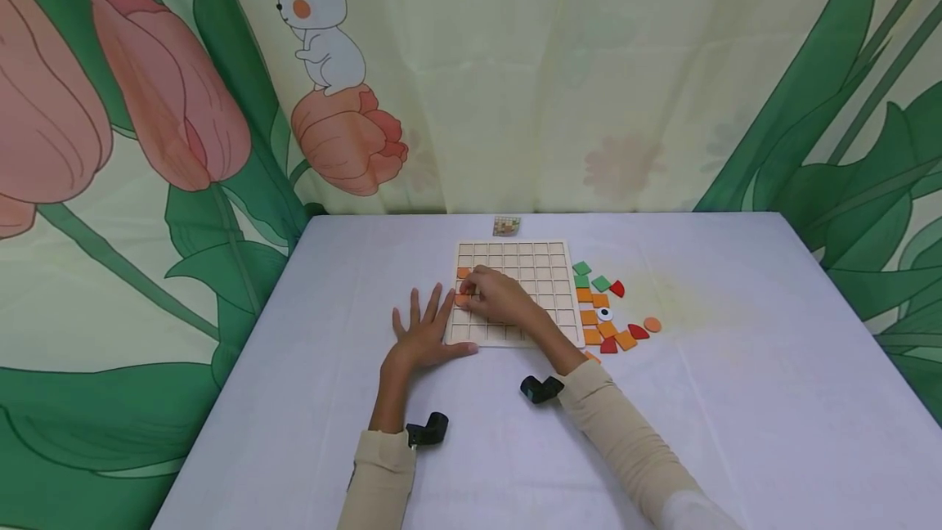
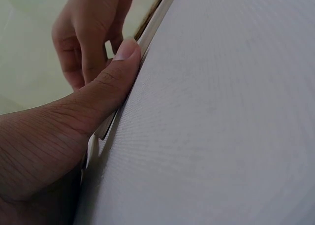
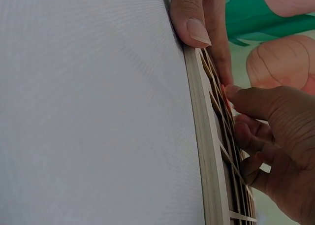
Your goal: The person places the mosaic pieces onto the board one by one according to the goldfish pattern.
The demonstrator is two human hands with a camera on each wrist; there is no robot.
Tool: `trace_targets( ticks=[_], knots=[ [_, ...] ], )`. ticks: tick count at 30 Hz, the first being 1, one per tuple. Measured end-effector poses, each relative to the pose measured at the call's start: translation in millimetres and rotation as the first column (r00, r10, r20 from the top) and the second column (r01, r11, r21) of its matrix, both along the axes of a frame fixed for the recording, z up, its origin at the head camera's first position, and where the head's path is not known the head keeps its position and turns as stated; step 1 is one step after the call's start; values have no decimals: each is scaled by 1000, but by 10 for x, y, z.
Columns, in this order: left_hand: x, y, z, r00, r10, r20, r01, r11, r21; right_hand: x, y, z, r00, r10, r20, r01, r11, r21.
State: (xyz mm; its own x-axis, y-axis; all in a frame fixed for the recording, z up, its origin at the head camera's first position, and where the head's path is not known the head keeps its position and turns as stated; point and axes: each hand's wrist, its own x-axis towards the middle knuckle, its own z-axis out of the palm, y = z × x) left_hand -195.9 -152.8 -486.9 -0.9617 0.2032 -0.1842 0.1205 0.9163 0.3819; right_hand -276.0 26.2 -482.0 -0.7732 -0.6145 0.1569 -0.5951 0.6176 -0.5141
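1. Plainly, the left hand [image 1: 423, 342] is spread wide at the near left corner of the board [image 1: 548, 275], palm down, with its thumb lying along the near edge and its index finger by the left edge.
2. The right hand [image 1: 502, 298] reaches over the board from the right, fingers bent, its thumb tip at a small reddish piece [image 3: 227, 93] near the left side. The fingers partly cover this spot, so I cannot tell whether the hand pinches that piece or only presses it.
3. The board lies flat on the table, pale and divided into rows of square compartments. One orange piece [image 1: 464, 272] sits in the left column, just beyond the right hand's fingers.
4. Just right of the board lies a loose scatter: green pieces [image 1: 602, 284], orange squares [image 1: 625, 340], red pieces [image 1: 638, 331], an orange disc [image 1: 652, 324] and a white disc with a black dot [image 1: 605, 314].
5. Beyond the far edge of the board, a small picture card [image 1: 506, 226] lies near the back of the table.
6. A white cloth [image 1: 736, 432] covers the table; behind it hangs a curtain [image 1: 515, 105] printed with tulips and a rabbit.
7. Both sleeves [image 1: 625, 440] are beige, and a black camera [image 1: 540, 389] sits at each wrist.
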Motion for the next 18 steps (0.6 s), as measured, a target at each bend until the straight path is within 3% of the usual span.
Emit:
trace_targets(
  ticks=[5, 18],
  knots=[
    [-3, 4, -1, 1000, -4, -3, 4, 1000, 4, 17, 48, 44, 1000, 11, 9, -11, 1000, -20],
    [-19, 4, -44, 1000, 9, 7, -9, 1000, -18, 73, 373, 271, 998, -46, 40, 47, 998, -50]
  ],
)
